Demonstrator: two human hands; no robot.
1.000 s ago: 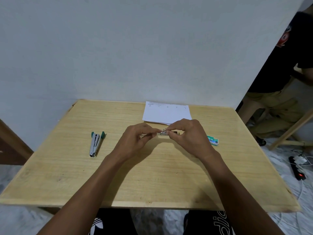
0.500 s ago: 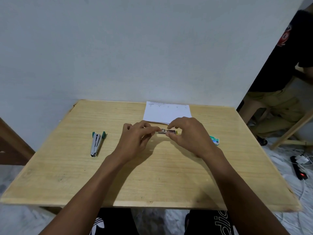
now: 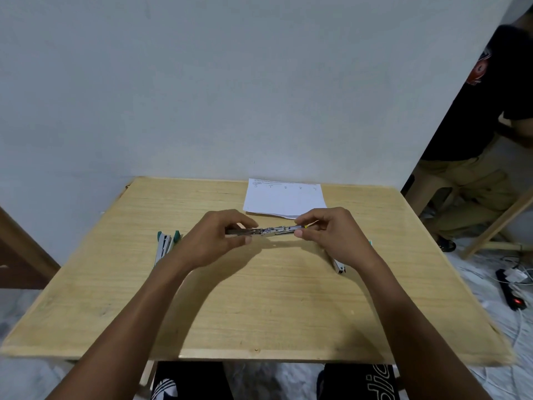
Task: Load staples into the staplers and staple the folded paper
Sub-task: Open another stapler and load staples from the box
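Nearest the camera, black shorts (image 3: 360, 382) with white lettering are seen below the front edge of the wooden surface (image 3: 259, 313). Two bare forearms are stretched across it toward the middle.

Above the middle of the surface, a metal stapler (image 3: 275, 230) is held lengthwise between the two hands, opened out nearly flat and raised clear of the wood, with its shadow cast beneath it. Its left end is pinched by the left hand (image 3: 219, 239), whose fingers are curled over it with the thumb underneath. Its right end, where a small yellow part shows, is pinched between the thumb and forefinger of the right hand (image 3: 336, 235), the other fingers being curled in.

A second stapler (image 3: 165, 246) with green tips is laid on the surface to the left, partly hidden by the left wrist. A small metal piece (image 3: 339, 267) is seen just beside the right wrist; what it is cannot be told.

Farther back, the paper (image 3: 284, 199) is laid flat at the far edge of the surface, against the pale wall (image 3: 230, 96). At the far right, a seated person (image 3: 476, 157) in a black shirt is partly seen, and a power strip (image 3: 511, 293) with a red light is laid on the floor.
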